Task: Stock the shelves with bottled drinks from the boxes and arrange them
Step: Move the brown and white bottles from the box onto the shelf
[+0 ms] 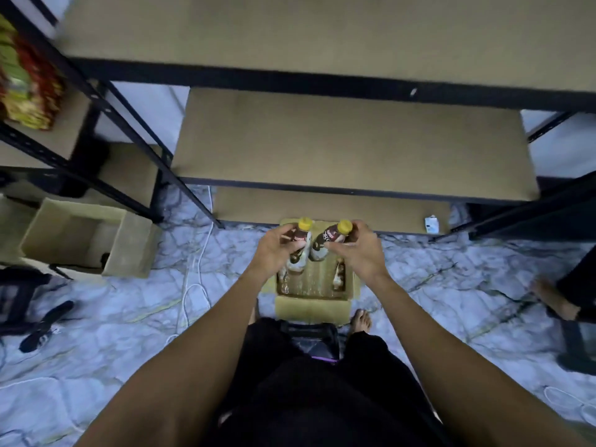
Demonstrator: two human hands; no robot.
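Cardboard first: far left on the marble-look floor there's an open empty box (pixel 87 237), flaps out. Moving right, our left hand (pixel 274 250) is wrapped around a yellow-capped brown drink bottle (pixel 298 245), and right beside it our right hand (pixel 358 250) grips a second bottle (pixel 329 241) the same way. We're holding both just above the open carton (pixel 312 304) at our feet, a few bottles still inside. The tan shelf boards (pixel 351 146) ahead are bare.

A bottle (pixel 298 245) in each hand
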